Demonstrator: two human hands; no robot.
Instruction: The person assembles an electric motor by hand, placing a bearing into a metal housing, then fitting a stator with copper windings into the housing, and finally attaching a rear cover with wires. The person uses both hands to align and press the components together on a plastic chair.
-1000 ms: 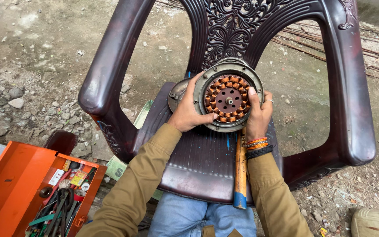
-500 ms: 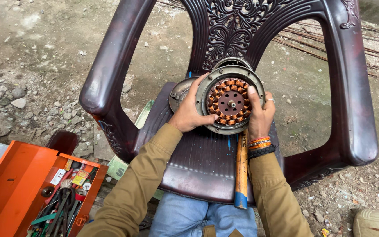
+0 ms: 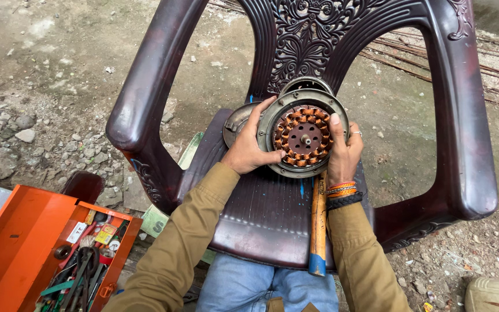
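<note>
Both hands keep their grip on the round motor stator on the plastic chair seat: left hand and right hand fingers stay curled over its rim (hammer unmoved), barely shifted.

The light is soft, even daylight, bright enough and without hard shadows; only weak shade lies under the chair. Its glossy arms give pale reflections of the sky. The picture is sharp in the middle, and the wide lens bends the edges a little
</note>
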